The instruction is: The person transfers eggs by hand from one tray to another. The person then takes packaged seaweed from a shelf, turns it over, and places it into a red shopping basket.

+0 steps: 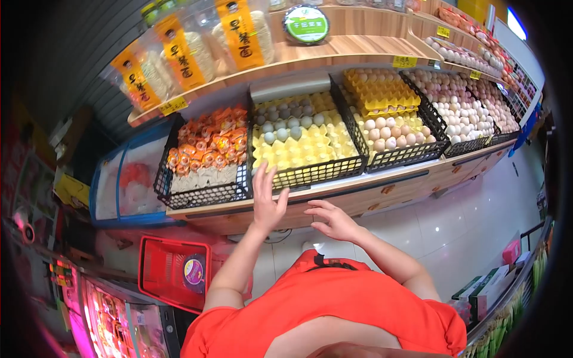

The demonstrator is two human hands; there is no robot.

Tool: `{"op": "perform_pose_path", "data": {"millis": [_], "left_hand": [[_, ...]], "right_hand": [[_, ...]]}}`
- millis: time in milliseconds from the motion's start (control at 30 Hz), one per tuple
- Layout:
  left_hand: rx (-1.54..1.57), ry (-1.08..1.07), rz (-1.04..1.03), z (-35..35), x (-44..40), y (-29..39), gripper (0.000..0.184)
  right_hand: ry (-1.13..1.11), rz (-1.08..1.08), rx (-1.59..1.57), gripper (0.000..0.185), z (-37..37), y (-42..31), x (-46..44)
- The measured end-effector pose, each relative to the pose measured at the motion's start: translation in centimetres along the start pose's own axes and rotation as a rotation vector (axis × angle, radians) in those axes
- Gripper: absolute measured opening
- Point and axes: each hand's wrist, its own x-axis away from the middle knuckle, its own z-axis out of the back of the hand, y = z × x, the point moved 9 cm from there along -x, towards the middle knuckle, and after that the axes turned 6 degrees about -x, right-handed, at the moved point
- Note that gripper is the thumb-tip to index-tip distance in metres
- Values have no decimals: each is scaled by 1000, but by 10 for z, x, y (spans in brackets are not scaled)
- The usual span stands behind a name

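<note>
My left hand (268, 197) is raised at the front rim of a black crate, its fingers apart and nothing in them. Yellow egg trays (292, 153) fill that crate, with several greyish-blue eggs (290, 122) in the rear rows. Whether the fingertips touch the front tray, I cannot tell. My right hand (334, 221) hovers lower, in front of the wooden counter, fingers spread and holding nothing. Just left of the egg trays, a black crate (206, 194) holds orange-wrapped eggs (209, 140) on a grey tray.
Brown eggs (391, 132) and paler eggs (462, 113) sit in crates to the right. Noodle packs (245, 36) and a round green-labelled box (306, 25) stand on the shelf above. A red shopping basket (158, 271) with a purple-labelled tub (193, 272) is at lower left.
</note>
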Motion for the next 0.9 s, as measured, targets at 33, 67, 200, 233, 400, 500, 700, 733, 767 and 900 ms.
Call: {"op": "perform_pose_path", "data": {"millis": [33, 67, 200, 233, 400, 500, 700, 733, 767, 900], "left_hand": [[-11, 8, -50, -1, -23, 8, 55], [-14, 31, -89, -3, -47, 15, 55], [54, 51, -192, -22, -139, 25, 58], [85, 45, -203, -30, -162, 25, 58], [460, -62, 42, -91, -281, -19, 61], [446, -93, 162, -121, -341, -47, 69], [398, -168, 505, -155, -401, -91, 94], [385, -163, 510, -160, -406, -98, 94], [412, -137, 542, -165, -409, -103, 95], [470, -86, 620, -175, -421, -126, 97]], "right_hand": [[50, 27, 20, 34, 17, -2, 0], [65, 27, 26, 34, 31, -1, 0], [241, 132, 117, 33, 113, -9, -10], [279, 117, 79, 33, 136, -8, -16], [517, 230, 4, 33, 259, -21, -61], [567, 266, -142, 39, 314, -23, -104], [588, 136, -483, 62, 387, 15, -199], [580, 139, -495, 62, 397, 26, -219], [587, 74, -638, 67, 404, 45, -239], [664, -163, -840, 79, 414, 83, -300]]}}
